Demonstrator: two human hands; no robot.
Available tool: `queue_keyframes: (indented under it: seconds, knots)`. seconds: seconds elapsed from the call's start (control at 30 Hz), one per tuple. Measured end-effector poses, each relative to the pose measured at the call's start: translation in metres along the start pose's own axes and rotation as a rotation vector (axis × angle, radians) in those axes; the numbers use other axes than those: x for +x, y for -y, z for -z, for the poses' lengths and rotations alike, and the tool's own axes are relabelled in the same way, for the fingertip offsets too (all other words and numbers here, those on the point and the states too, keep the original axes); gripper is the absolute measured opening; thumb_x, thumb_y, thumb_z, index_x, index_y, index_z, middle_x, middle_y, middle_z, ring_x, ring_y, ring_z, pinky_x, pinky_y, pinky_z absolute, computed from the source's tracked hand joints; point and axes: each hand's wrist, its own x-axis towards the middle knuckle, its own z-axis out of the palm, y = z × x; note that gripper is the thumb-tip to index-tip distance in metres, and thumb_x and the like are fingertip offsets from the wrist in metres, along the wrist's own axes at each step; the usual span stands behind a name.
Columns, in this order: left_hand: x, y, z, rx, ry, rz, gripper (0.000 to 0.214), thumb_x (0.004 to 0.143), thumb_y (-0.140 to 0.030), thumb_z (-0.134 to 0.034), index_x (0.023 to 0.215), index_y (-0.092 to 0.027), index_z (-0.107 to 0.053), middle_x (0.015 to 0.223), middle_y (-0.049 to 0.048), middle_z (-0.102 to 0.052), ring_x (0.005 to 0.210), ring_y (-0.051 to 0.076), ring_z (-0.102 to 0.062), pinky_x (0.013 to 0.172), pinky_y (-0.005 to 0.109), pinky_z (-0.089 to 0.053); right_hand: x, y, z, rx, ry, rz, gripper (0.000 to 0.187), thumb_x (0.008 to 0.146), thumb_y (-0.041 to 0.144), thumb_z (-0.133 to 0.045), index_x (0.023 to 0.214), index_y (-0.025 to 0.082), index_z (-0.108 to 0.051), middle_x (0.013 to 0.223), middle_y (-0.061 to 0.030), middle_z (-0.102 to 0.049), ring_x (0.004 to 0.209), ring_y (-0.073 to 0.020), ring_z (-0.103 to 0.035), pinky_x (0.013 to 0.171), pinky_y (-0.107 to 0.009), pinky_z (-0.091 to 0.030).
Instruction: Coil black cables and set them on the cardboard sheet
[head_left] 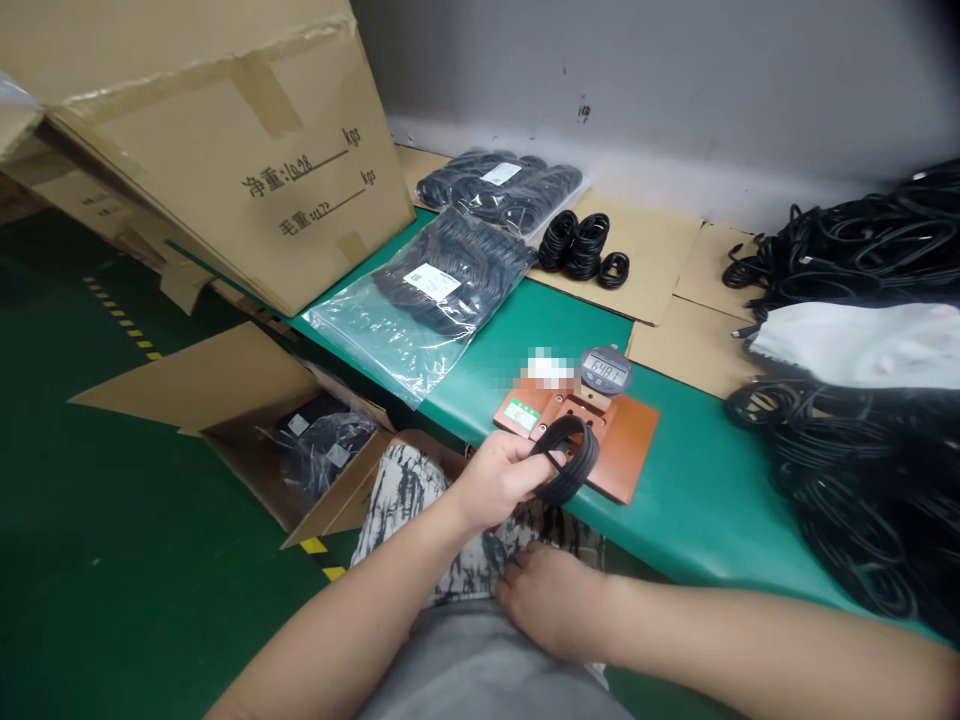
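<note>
My left hand (pixel 506 482) pinches a coil of black cable (pixel 564 462) at its left side. The coil stands on edge in front of an orange-brown plate (pixel 634 450), hiding part of it. Mounted at the plate's back is a digital gauge (pixel 606 369) with a lit number display. My right hand (pixel 551 600) rests low at my lap, below the table edge. Its fingers are curled, and whatever they may hold is hidden.
Clear bags (pixel 431 290) of coiled cables and small black coils (pixel 585 245) lie behind. Loose black cables (pixel 840 460) and a white sheet (pixel 862 345) cover the right side. A large carton (pixel 247 170) stands left; an open box (pixel 247 470) holding bags sits below.
</note>
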Motion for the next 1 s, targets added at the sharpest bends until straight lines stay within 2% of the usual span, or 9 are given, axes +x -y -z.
queue_keyframes:
  seconds: [0.27,1.0]
  knots:
    - [0.0008,0.0022,0.0012,-0.009,0.017,-0.015,0.052,0.076,-0.043,-0.064,0.043,-0.019,-0.032,0.038,-0.0083,-0.028,0.035,0.003,-0.025,0.039,0.022,-0.013,-0.0004,-0.0001,0.0022,-0.001,-0.002,0.001,0.024,0.078,0.012,-0.054,0.098,0.010,-0.065,0.087,-0.0119,-0.069,0.079,-0.0246,-0.066,0.072,-0.037,-0.052]
    - [0.0012,0.0028,0.0015,0.007,0.012,-0.013,0.054,0.076,-0.046,-0.064,0.043,-0.019,-0.031,0.038,-0.0083,-0.027,0.036,0.003,-0.025,0.039,0.021,-0.014,0.0017,-0.0004,0.0006,-0.018,0.023,0.004,0.023,0.079,0.014,-0.055,0.100,0.009,-0.064,0.089,-0.0137,-0.069,0.082,-0.0253,-0.065,0.073,-0.038,-0.052]
